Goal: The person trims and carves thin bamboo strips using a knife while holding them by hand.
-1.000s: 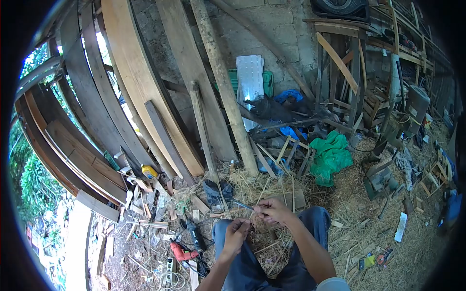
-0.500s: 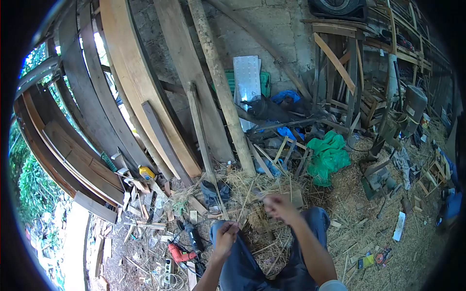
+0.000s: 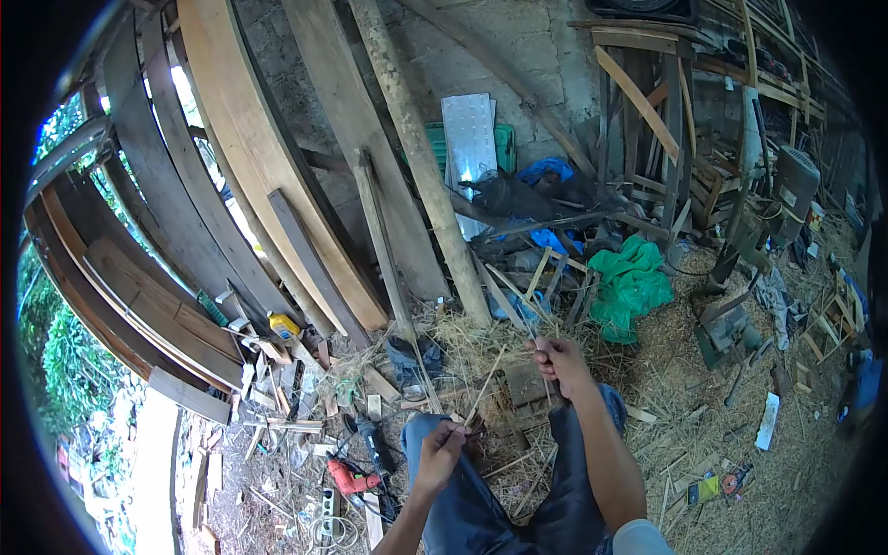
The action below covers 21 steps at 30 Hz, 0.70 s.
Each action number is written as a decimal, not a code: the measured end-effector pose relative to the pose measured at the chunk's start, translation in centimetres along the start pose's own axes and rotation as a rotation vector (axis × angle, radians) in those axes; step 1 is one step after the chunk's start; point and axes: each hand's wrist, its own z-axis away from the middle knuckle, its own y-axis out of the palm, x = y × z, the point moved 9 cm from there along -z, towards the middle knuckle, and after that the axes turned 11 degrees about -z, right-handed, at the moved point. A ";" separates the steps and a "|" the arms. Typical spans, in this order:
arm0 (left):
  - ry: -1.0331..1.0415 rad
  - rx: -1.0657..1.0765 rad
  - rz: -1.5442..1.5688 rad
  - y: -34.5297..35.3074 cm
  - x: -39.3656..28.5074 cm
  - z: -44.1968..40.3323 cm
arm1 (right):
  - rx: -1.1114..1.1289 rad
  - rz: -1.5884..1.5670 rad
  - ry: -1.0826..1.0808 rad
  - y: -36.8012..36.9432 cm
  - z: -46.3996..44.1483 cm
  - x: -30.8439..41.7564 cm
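My left hand (image 3: 442,453) is closed on a thin wooden stick (image 3: 485,387), which slants up and to the right from my fingers above my left knee. My right hand (image 3: 562,368) is a fist above my right knee. It grips what looks like a knife (image 3: 531,340), with a narrow greyish blade pointing up and left; the handle is hidden in my fingers. The stick and the blade are apart. Beneath my hands are my legs in dark trousers (image 3: 472,499), with straw and shavings between them.
Left of my knee lie a red power drill (image 3: 351,478), an angle grinder (image 3: 375,449) and a power strip (image 3: 327,513). Long planks (image 3: 268,157) lean on the wall ahead. A green plastic sheet (image 3: 631,289) and a dark bag (image 3: 412,361) lie among scrap wood.
My right hand has moved up and slightly right, away from the left hand, and is less blurred. The left hand stays near the knee, the stick now plainly visible.
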 end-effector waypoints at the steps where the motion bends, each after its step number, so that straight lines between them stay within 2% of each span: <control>1: -0.044 -0.002 0.040 -0.2 0.6 -0.3 | 0.026 -0.025 0.024 0.7 0.5 -0.5; 2: -0.042 -0.005 0.039 -0.4 0.8 -0.7 | 0.030 -0.025 0.023 1.4 1.1 -0.9; 4: -0.045 -0.053 0.048 -0.6 0.7 -1.5 | 0.264 0.092 0.092 5.8 3.1 -2.5; 6: -0.038 -0.032 0.061 0.0 0.2 -1.6 | 0.363 0.203 0.139 8.5 4.6 -4.8; 9: -0.011 -0.017 0.046 1.1 -0.9 -1.0 | 0.402 0.174 0.246 8.9 4.7 -7.9; 13: 0.007 0.008 0.035 1.5 -1.7 -0.6 | 0.451 0.137 0.258 8.5 4.1 -7.6; 16: -0.048 0.045 0.128 1.9 -1.4 -0.5 | 0.394 0.169 0.303 7.5 3.6 -6.6; 20: -0.056 0.090 0.053 1.3 -0.4 0.6 | -0.023 0.171 0.055 0.4 0.1 -1.7; 21: -0.058 0.087 0.070 0.9 0.0 0.7 | -0.019 0.169 0.054 0.0 0.2 -1.3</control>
